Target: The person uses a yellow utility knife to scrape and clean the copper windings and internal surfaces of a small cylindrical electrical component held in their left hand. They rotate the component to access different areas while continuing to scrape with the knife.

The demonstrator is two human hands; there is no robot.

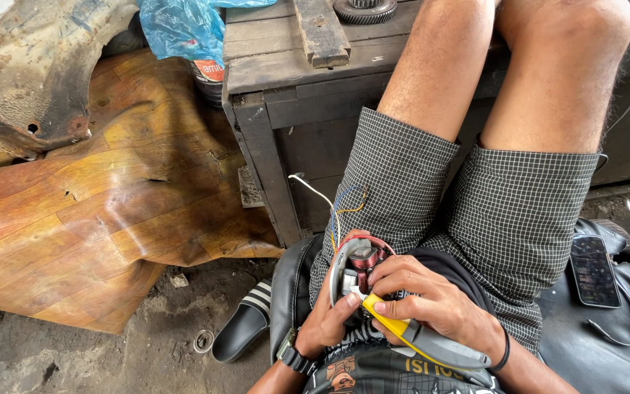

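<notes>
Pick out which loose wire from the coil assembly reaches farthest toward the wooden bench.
The white wire. It arcs up and left, ending beside the bench leg, while the yellow wire and blue wire curl over the checked shorts.

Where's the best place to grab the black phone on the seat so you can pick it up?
Probably by its two long edges, near the middle. The phone lies flat, screen up, on the black seat, so come from above and pinch across its narrow width. Mind the thin cable lying by its lower end.
</notes>
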